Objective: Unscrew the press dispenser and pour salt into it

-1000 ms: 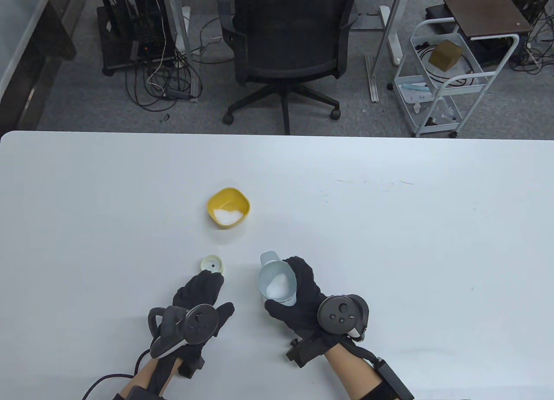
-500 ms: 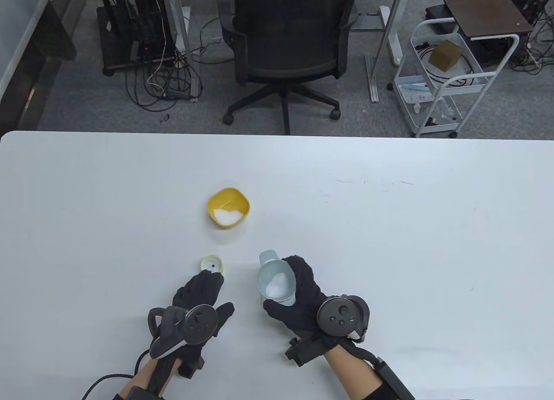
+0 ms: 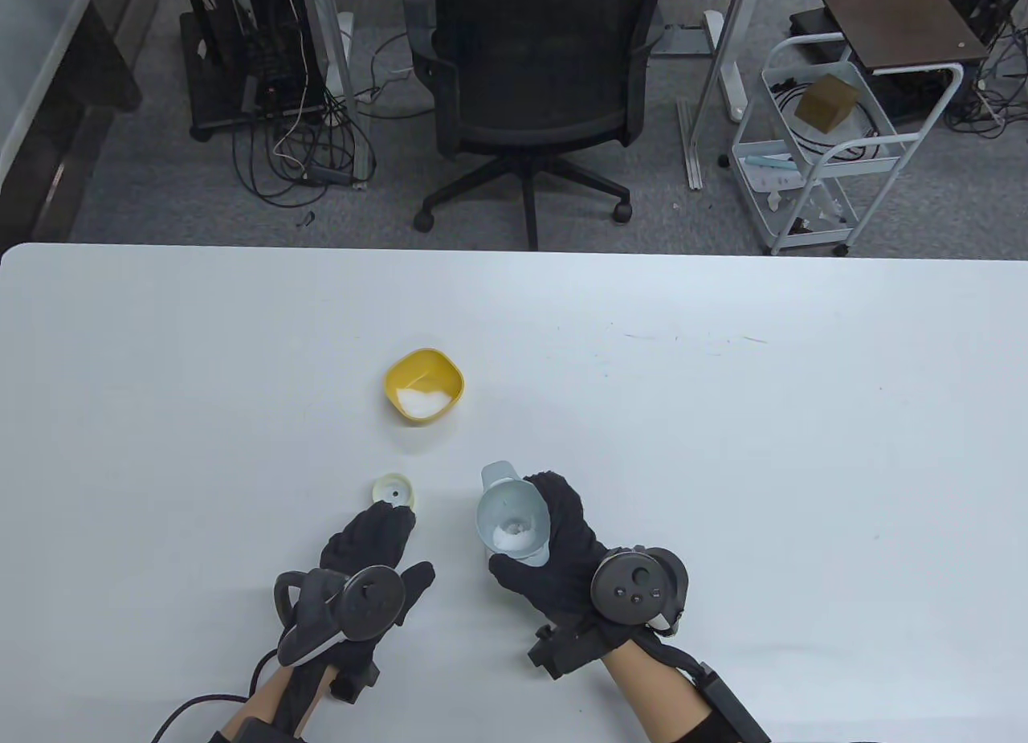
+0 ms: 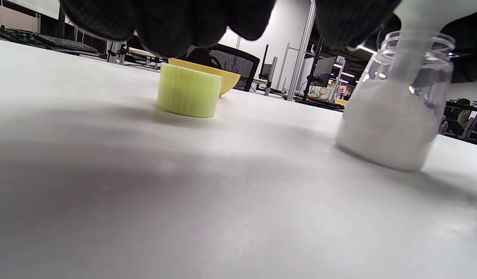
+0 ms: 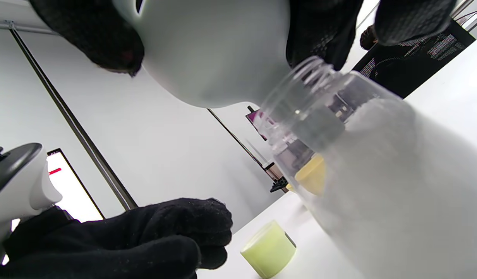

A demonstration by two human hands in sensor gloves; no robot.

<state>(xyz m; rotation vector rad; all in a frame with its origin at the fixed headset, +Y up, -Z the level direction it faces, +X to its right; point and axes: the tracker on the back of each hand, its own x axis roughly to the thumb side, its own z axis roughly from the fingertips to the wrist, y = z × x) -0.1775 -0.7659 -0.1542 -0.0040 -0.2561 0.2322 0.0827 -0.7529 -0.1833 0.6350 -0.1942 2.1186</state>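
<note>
White table [image 3: 723, 454] fills my view, office chair [image 3: 530, 92] and wire cart [image 3: 827, 140] on the far side. What changed: the salt heap in the funnel [image 3: 512, 522] is smaller than half a second ago, sunk to a small pile at the throat, so it's draining into the jar [image 4: 393, 120] below. Left wrist view shows the jar standing on the table, near right of centre, filled with salt most of the way to its shoulder, funnel stem in its threaded neck. I judge the pour nearly done; the rest of the funnel load should fall through.

Right hand [image 3: 562, 558] grasps the funnel rim, fingers wrapped round the right side, thumb on the near edge. Left hand [image 3: 373, 554] rests on the table, fingers loosely extended and holding nothing, tips just short of the pale green cap [image 3: 394, 491]; touching or not, I can't tell. Cap lies unscrewed, left of the jar. Yellow bowl [image 3: 424, 385] farther back has salt left in it.

Writing: none readable on jar, cap or bowl. Background screens too blurred.
</note>
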